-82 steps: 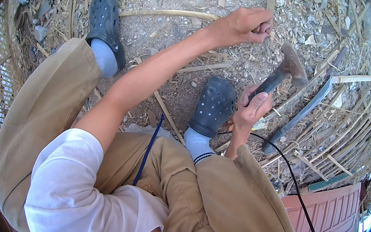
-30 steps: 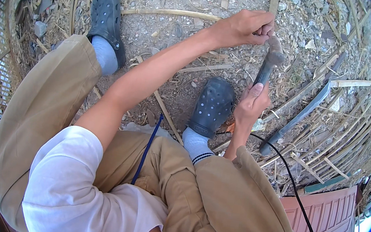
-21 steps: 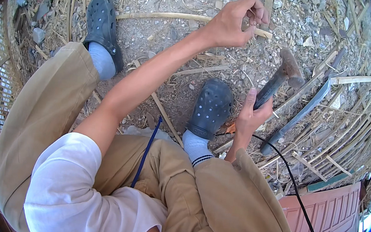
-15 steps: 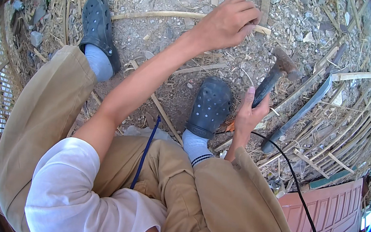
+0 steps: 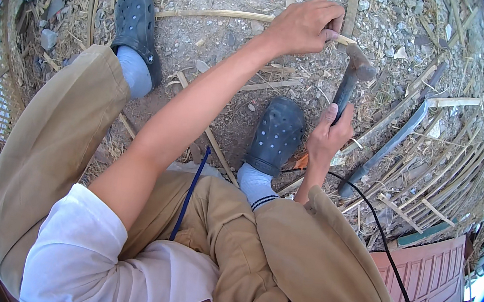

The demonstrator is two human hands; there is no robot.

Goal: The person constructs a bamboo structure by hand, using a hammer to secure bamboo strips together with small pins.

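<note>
Hammer (image 5: 350, 80) sits gripped in the right hand (image 5: 328, 138), head raised just beside the left hand (image 5: 302, 25), whose fingers pinch something small, probably a nail, onto the bamboo strip (image 5: 216, 15) on the ground. Nailing seems underway; a short, square tap suits next. Shoe (image 5: 276, 134) and blade (image 5: 387, 148) crowd the right; gravel beyond lies open.

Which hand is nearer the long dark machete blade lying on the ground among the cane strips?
The right hand, gripping the hammer handle, sits just left of the machete blade. The left hand is farther off, up on the pale cane strip.
</note>
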